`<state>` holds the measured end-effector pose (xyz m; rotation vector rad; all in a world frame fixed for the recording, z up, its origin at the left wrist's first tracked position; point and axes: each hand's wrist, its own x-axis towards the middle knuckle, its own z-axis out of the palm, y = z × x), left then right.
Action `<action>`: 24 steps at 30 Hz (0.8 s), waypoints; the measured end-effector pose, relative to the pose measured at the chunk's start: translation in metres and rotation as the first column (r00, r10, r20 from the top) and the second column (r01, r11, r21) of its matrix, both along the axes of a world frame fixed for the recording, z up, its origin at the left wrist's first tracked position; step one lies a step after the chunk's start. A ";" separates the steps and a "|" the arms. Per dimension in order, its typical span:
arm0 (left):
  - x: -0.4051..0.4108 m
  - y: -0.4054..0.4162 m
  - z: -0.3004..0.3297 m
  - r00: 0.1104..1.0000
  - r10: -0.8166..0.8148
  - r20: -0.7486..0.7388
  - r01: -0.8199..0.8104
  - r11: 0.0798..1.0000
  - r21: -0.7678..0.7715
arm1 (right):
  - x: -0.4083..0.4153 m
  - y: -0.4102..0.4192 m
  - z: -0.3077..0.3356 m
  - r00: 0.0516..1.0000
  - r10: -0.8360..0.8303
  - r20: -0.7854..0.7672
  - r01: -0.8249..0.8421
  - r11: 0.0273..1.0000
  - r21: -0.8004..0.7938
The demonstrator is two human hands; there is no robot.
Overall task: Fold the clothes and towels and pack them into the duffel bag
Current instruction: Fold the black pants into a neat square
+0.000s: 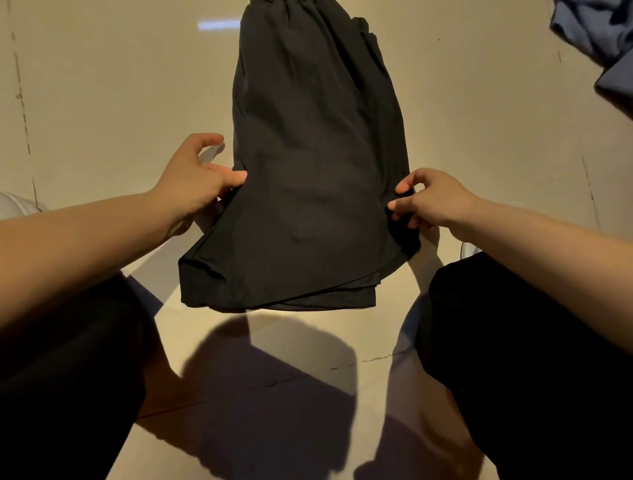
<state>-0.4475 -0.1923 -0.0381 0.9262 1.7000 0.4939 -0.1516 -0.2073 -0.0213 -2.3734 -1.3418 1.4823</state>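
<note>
Black shorts (pixel 308 164) lie spread on the tiled floor (pixel 102 85) between the person's knees, folded lengthwise with one leg over the other, so that several hem edges stack at the near end. Nearest the camera, both legs in dark trousers (pixel 534 342) frame the lower corners, and their shadows fall across the pale tiles in between. Just beyond the knees, the hem of the shorts bunches a little at its left corner.

Both bare forearms reach in from the sides. The left hand (pixel 191 178) touches the left edge of the shorts about halfway up the near portion; its thumb and one of its fingers (pixel 236 178) press against the cloth, while the index finger is lifted and curved clear of it. The right hand (pixel 435 202) pinches the right edge of the fabric between thumb and curled fingers, with a small fold of black cloth gathered beneath them.

Farther away the shorts narrow toward a gathered elastic waistband (pixel 291 3) at the top edge of the view. In the far right corner a crumpled blue garment (pixel 603 41) lies on the floor, well apart from the shorts.
</note>
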 end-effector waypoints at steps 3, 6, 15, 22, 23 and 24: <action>0.003 0.003 -0.001 1.000 0.013 -0.027 -0.013 1.000 -0.006 | 0.003 -0.001 -0.003 0.997 -0.022 0.075 0.013 0.993 0.115; 0.004 0.003 -0.001 0.999 0.049 0.003 -0.049 0.999 -0.014 | -0.001 0.002 -0.004 0.997 -0.078 -0.017 0.080 0.993 0.087; -0.016 0.001 -0.001 0.977 -0.034 -0.209 0.092 0.957 0.276 | 0.009 -0.004 0.010 0.998 0.007 -0.066 -0.012 0.998 -0.066; -0.028 -0.012 -0.008 0.842 -0.250 -0.478 0.443 0.827 0.347 | -0.002 -0.024 -0.014 0.787 0.549 0.280 -0.541 0.833 -0.113; -0.031 -0.014 -0.004 0.782 -0.293 -0.551 0.549 0.743 0.384 | -0.002 -0.024 -0.013 0.751 0.579 0.317 -0.570 0.811 -0.131; -0.033 -0.016 0.000 0.672 -0.355 -0.650 0.699 0.594 0.398 | 0.001 -0.023 -0.013 0.707 0.613 0.352 -0.600 0.784 -0.161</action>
